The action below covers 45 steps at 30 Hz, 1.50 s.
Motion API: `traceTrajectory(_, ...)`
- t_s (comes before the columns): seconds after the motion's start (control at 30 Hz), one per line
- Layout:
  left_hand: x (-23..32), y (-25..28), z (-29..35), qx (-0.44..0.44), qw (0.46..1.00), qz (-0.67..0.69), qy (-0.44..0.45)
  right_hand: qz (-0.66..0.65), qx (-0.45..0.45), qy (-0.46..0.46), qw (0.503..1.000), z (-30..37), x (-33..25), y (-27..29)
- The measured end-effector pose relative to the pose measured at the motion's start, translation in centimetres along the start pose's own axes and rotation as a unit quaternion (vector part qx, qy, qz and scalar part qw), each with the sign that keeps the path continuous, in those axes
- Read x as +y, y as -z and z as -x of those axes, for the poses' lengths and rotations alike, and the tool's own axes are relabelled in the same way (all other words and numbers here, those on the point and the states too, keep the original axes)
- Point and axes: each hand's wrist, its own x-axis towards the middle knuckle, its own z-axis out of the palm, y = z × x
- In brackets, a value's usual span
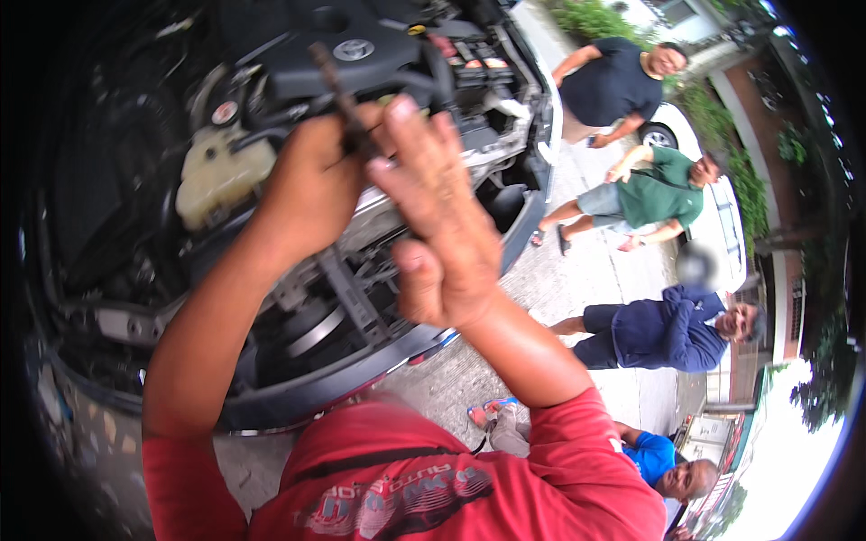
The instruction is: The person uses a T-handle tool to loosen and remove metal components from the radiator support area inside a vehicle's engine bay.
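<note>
A thin, dark, rusty-looking rod (pixel 332 81) sticks up over the engine bay, tilted to the left. My left hand (pixel 320 176) is closed around its lower part, with the fingertips hidden behind my right hand. Beside it, my right hand (pixel 442 203) has its fingers stretched out and its thumb apart. Those fingers lie next to the rod's lower end and appear to touch it; the exact contact is hard to make out. Both hands are above the front of an opened car, near its front crossmember (pixel 352 298).
Below are a black engine cover (pixel 298 68), a yellowed plastic reservoir (pixel 221 176) and a battery (pixel 474 70). The dark bumper (pixel 325 397) runs along the near side. Several people stand on the concrete (pixel 577 189) at the right, one in a green shirt (pixel 663 185), with a white car (pixel 726 221) behind.
</note>
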Motion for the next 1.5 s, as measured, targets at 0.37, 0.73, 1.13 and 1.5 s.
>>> traceTrajectory(0.37,1.0,-1.4,-1.0,-0.091,0.982,-0.027,0.166,-0.141,-0.188,-0.443,0.865,-11.0,6.3,1.8)
traceTrajectory(0.73,0.1,0.4,0.2,0.06,0.986,0.044,0.147,0.066,-0.005,-0.063,0.996,-0.6,0.6,1.6)
traceTrajectory(1.13,0.5,-2.6,0.4,0.05,0.986,-0.085,0.136,-0.077,-0.108,-0.031,0.991,-2.6,-5.5,0.0)
traceTrajectory(1.5,1.2,-1.4,0.1,-0.079,0.988,-0.066,0.115,-0.262,-0.125,-0.433,0.854,-8.4,7.1,3.1)
